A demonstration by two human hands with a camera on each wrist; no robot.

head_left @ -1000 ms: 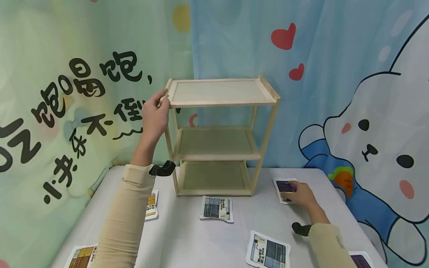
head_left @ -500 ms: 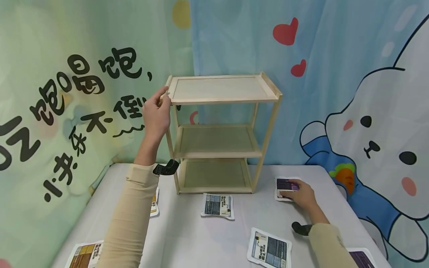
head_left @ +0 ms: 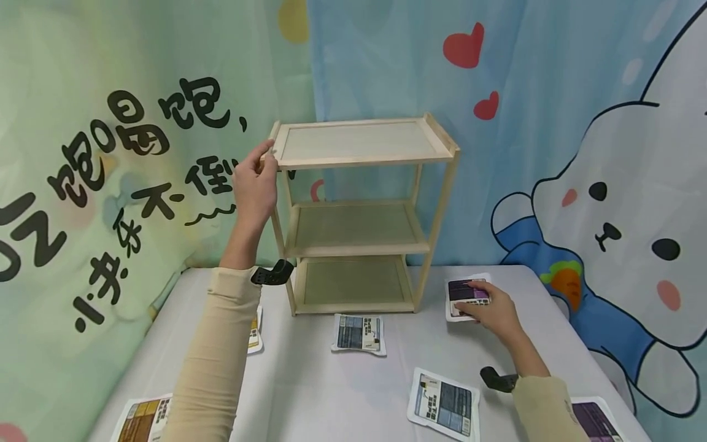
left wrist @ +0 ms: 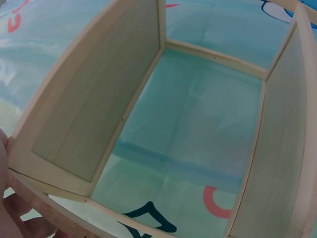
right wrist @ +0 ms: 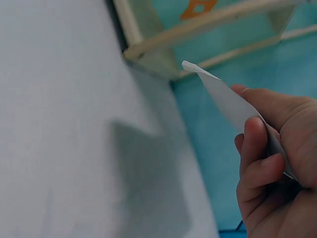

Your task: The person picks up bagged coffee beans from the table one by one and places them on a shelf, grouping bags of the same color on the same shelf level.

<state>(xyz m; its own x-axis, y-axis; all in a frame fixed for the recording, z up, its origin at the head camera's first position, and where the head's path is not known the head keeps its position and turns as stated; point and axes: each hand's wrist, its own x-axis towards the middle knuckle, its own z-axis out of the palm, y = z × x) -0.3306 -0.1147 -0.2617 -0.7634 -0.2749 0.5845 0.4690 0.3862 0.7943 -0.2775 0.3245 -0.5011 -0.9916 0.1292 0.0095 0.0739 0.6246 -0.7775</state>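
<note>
At the upper left corner of a three-tier wooden shelf (head_left: pixel 359 142), my left hand (head_left: pixel 255 187) grips the side rail of the top tier. In the left wrist view the fingers (left wrist: pixel 22 210) wrap the rail's edge at lower left. My right hand (head_left: pixel 497 314) pinches a flat white packet (head_left: pixel 461 290) with a dark purple label, to the right of the shelf. Seen edge-on in the right wrist view, the packet (right wrist: pixel 225 101) sits between thumb and curled fingers, raised above the white tabletop with a shadow below it.
A packet with a blue-grey label (head_left: pixel 359 334) lies before the shelf, and another blue-grey packet (head_left: pixel 444 404) lies nearer. Yellow-brown packets (head_left: pixel 140 420) are at left, one partly behind my left sleeve. Another purple packet (head_left: pixel 596 420) lies by my right sleeve. Printed curtains (head_left: pixel 386 61) hang behind.
My right hand has raised the purple-labelled packet off the table and shifted it slightly left. The left hand keeps its grip on the shelf. The head view has shifted slightly.
</note>
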